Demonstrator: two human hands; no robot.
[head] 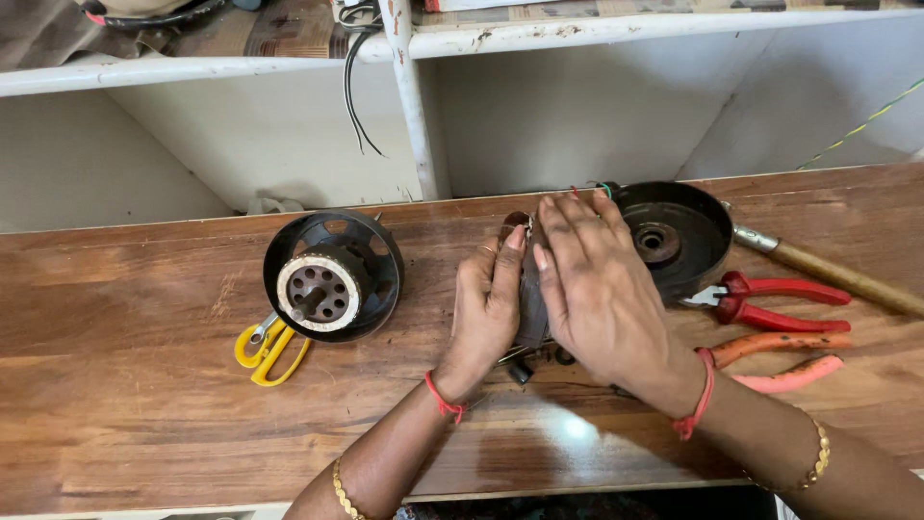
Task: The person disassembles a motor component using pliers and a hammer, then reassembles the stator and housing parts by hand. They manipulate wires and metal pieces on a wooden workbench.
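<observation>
Both hands press a dark motor part at the middle of the wooden tabletop [144,424]: left hand [486,308] cupped against its side, right hand [597,289] flat over it. Two housings lie separate, so the work seems midway.

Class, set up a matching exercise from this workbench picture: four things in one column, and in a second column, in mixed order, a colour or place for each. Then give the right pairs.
Things:
1. snips
2. pliers
3. black housing with a pale ring
4. hands

Descriptions:
A. red handles, far right
B. pressed on a dark part at the middle
C. yellow handles
D. left of the hands, on the wooden bench

Pairs: 1-C, 2-A, 3-D, 4-B
</observation>
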